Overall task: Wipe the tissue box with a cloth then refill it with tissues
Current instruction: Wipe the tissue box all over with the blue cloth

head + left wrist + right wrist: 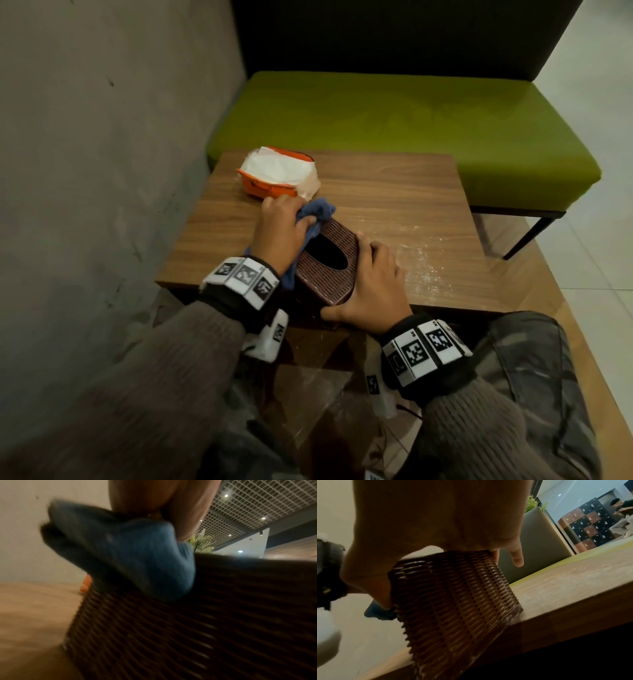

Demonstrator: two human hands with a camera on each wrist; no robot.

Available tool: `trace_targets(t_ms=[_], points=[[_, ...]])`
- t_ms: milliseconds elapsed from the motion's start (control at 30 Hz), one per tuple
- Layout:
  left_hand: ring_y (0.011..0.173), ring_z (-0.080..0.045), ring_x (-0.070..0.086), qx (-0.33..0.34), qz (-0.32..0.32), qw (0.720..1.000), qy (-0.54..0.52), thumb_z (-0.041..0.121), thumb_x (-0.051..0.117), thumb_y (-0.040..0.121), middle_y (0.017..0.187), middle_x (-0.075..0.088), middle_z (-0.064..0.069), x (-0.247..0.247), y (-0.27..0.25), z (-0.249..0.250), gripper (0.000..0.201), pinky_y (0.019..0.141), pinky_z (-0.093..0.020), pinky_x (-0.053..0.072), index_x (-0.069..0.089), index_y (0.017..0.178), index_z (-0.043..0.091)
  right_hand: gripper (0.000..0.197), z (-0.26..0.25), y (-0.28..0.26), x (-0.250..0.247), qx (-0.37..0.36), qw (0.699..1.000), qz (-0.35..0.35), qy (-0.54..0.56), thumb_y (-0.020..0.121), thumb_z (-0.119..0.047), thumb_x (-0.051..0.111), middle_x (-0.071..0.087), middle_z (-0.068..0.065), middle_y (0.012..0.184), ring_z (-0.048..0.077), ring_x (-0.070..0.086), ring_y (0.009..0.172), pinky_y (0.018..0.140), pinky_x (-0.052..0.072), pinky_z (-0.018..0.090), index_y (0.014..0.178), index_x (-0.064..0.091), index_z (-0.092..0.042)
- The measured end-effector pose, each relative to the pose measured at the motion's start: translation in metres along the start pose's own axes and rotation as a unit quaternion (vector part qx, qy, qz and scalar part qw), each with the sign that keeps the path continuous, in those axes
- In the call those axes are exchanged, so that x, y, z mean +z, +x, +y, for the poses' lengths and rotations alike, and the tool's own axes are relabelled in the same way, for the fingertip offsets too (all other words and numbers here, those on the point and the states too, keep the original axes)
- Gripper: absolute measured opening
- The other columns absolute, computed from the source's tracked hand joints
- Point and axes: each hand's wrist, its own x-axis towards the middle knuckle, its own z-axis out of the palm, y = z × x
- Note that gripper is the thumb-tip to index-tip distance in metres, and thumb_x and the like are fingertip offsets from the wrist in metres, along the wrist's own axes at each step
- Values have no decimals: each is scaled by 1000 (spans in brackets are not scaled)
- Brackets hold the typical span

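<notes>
Cloth on the box, near table edge.
Left hand (279,229) grips the blue cloth (317,214) against the woven tissue box (327,265); right hand (373,286) clasps its right side; tissue pack (277,174) sits at eleven o'clock of it.

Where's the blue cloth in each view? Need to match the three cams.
Head: blue cloth centre frame, bunched under the left hand, at the far left end of the tissue box.
Left wrist: fills centre, pressed on the box's top edge, blurred.
Right wrist: only a dark blue corner at lower left, behind the thumb.
Shared landmark: the brown woven tissue box.
</notes>
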Motion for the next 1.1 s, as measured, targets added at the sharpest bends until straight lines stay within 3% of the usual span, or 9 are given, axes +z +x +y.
trace_targets(t_ms=[200, 333, 500, 567, 700, 833, 900, 1000, 1100], points=[[102, -33, 46, -14, 30, 997, 75, 17, 57, 88, 106, 55, -14, -3, -31, 0, 20, 73, -37, 36, 59, 106, 8, 136, 1, 1, -1, -1, 1000, 11, 4, 46, -68, 74, 25, 9, 143, 28, 27, 133, 110, 28, 51, 151, 4, -16], [84, -17, 53, -71, 96, 990, -73, 12, 62, 85, 90, 57, -12, -18, -64, -18, 7, 66, -21, 37, 59, 88, 6, 135, -2, 1, 3, 1, 997, 34, 62, 51, -60, 80, 21, 12, 141, 29, 23, 131, 109, 32, 40, 151, 3, -11], [66, -19, 56, -329, 2, 851, -410, 42, 56, 84, 60, 57, -2, -37, -75, -22, 37, 75, -38, 46, 54, 63, 12, 133, -8, -1, 13, 71, 974, 149, 156, 53, -51, 83, 20, 15, 140, 27, 18, 128, 108, 27, 40, 151, 3, -9], [69, -12, 62, -330, -57, 836, -436, 60, 62, 74, 66, 64, 3, -40, -70, -11, 47, 74, -31, 49, 61, 76, 14, 135, -11, -7, 19, 69, 952, 222, 200, 50, -53, 82, 22, 18, 139, 22, 18, 126, 109, 25, 43, 151, 6, -7], [64, 6, 65, -261, -101, 832, -479, 27, 63, 82, 64, 69, 16, -41, -52, 20, 14, 58, -10, 50, 50, 88, 26, 131, -20, -14, 30, -16, 911, 331, 247, 46, -62, 73, 25, 22, 137, 22, 26, 125, 108, 30, 45, 148, 8, -10], [79, -7, 70, -241, -134, 793, -543, 9, 65, 80, 87, 74, 1, -45, -45, 26, 11, 67, -19, 56, 62, 90, 13, 128, -16, -11, 33, -56, 907, 314, 277, 48, -55, 77, 23, 20, 136, 20, 27, 129, 110, 30, 36, 147, 4, -17], [83, -4, 68, -225, -115, 825, -505, 8, 72, 74, 100, 69, 1, -44, -43, 21, 29, 74, -18, 56, 58, 99, 13, 131, -8, -10, 32, -70, 923, 266, 268, 51, -60, 75, 18, 14, 141, 12, 20, 130, 111, 23, 25, 148, -2, -17], [99, 0, 54, -135, -82, 948, -277, 30, 87, 58, 112, 51, 10, -51, -30, 7, 83, 87, -17, 46, 36, 121, 14, 139, 1, -8, 17, -92, 939, 248, 219, 53, -71, 72, 4, 5, 152, 13, 5, 140, 116, 3, 17, 148, -7, -7], [110, -23, 52, 14, -140, 989, -43, 48, 83, 48, 127, 43, -3, -63, -21, 7, 104, 87, -47, 48, 28, 131, 18, 139, 0, 4, -22, -135, 942, 260, 166, 56, -69, 75, 6, 20, 156, 32, 9, 145, 120, 15, 44, 147, -3, 2]])
